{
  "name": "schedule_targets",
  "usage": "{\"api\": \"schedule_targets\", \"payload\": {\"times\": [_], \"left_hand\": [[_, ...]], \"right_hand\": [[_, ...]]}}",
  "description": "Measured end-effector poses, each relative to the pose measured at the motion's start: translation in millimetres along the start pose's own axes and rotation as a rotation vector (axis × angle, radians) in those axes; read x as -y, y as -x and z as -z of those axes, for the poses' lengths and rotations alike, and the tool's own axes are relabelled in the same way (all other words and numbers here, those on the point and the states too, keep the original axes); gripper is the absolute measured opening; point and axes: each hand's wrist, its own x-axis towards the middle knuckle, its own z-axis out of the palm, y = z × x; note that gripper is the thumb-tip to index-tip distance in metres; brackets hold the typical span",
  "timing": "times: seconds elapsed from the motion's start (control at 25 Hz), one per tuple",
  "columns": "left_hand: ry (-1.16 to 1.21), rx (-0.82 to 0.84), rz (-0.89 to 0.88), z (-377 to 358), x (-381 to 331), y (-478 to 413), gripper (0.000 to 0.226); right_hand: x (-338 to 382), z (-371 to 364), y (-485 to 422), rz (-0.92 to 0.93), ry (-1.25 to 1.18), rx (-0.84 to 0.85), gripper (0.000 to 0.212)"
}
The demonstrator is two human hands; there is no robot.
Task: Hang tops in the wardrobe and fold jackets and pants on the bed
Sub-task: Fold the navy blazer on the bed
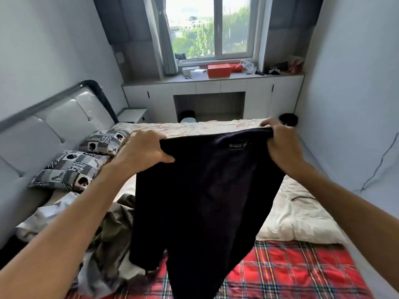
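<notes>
Head view: both hands, left hand (144, 147) and right hand (278, 140), grip dark pants (207, 190) above a bed (302, 272) with red plaid sheet, facing a window (212, 29).

Two patterned pillows (71, 169) lie by the padded headboard (54, 124); an orange box (218, 70) sits on the window ledge (164, 79).

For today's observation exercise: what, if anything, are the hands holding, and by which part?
The dark pants, held up by the waistband: left hand at one end, right hand at the other.
</notes>
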Motion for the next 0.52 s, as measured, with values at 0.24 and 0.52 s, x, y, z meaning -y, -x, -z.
{"api": "schedule_targets", "payload": {"times": [0.24,0.52], "left_hand": [[0.261,-0.468,0.263,-52.7,-48.1,-50.3,0.032],[0.263,-0.447,0.164,-93.8,-78.8,-24.4,0.05]], "right_hand": [[-33.3,19.3,-44.8,-0.259,-0.194,-0.068,0.047],[-63.9,30.5,34.3,-0.459,-0.601,-0.305,0.045]]}}
